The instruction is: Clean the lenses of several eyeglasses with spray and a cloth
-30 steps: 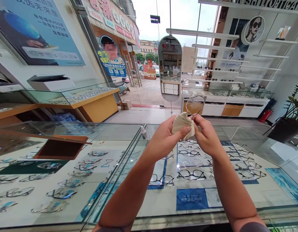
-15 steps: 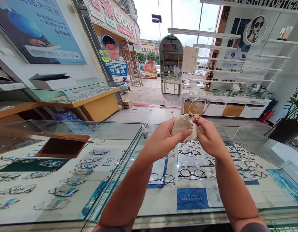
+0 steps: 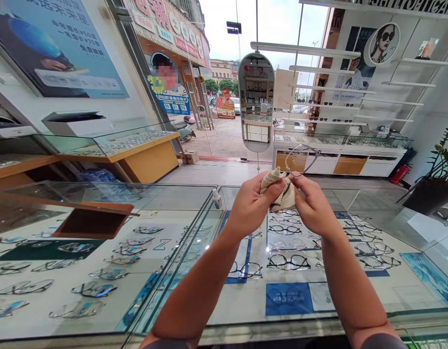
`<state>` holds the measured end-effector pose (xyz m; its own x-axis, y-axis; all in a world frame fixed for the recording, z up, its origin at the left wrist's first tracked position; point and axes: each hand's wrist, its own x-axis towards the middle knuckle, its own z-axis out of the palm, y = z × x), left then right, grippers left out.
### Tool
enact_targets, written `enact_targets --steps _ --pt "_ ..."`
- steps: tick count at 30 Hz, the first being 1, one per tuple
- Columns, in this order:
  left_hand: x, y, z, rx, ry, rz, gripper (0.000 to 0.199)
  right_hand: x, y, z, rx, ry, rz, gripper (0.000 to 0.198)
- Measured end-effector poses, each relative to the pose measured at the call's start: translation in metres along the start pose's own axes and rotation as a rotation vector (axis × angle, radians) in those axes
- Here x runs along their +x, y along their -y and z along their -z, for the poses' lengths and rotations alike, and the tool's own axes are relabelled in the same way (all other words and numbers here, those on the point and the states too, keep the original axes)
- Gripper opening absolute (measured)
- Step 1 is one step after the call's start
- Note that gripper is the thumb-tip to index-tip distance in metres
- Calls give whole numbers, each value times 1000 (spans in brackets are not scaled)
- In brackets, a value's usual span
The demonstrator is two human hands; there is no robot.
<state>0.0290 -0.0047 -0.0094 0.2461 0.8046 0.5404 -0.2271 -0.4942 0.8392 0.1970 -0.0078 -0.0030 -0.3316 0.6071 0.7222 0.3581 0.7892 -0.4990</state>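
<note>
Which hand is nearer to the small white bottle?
Left: the left hand is just right of the small white bottle; the right hand is farther right, past the beige cloth.

"What's readable far right?"
"'OPTICAL', in black capital letters [image 3: 423, 6] along the long white top shelf [image 3: 391, 9]."
"Left?"
"'≥50' and '≥75' on the blue rectangular wall poster [image 3: 71, 53]; apparently 'STELLEST' on the blue cutout sign [image 3: 173, 104], farther."
"Near left?"
"An outlined 'Z' on the pale flat panel [image 3: 173, 232]."

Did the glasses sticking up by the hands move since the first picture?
Yes, a little to the picture's right: the gap between the glasses and the tall mirror has grown wider.
</note>
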Motion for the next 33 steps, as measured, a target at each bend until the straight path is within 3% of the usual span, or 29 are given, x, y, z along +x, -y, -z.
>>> enact_targets --steps 6,10,13,21,28,33 --pt "1 -6 22 130 170 3 40 1 1 -1 31 26 -8 23" --pt "2 -8 28 90 267 52 39 1 2 -1 47 32 -25 21" --pt "1 -7 22 43 245 96 42 1 2 -1 71 17 -36 22" --pt "1 -6 8 4 24 79 54 0 2 -4 16 -127 -14 9" --pt "3 -10 17 -41 130 138 50 -2 4 -1 50 -91 15 5" --pt "5 -10 18 -68 144 152 48 -3 9 -1 -68 -133 43 7"
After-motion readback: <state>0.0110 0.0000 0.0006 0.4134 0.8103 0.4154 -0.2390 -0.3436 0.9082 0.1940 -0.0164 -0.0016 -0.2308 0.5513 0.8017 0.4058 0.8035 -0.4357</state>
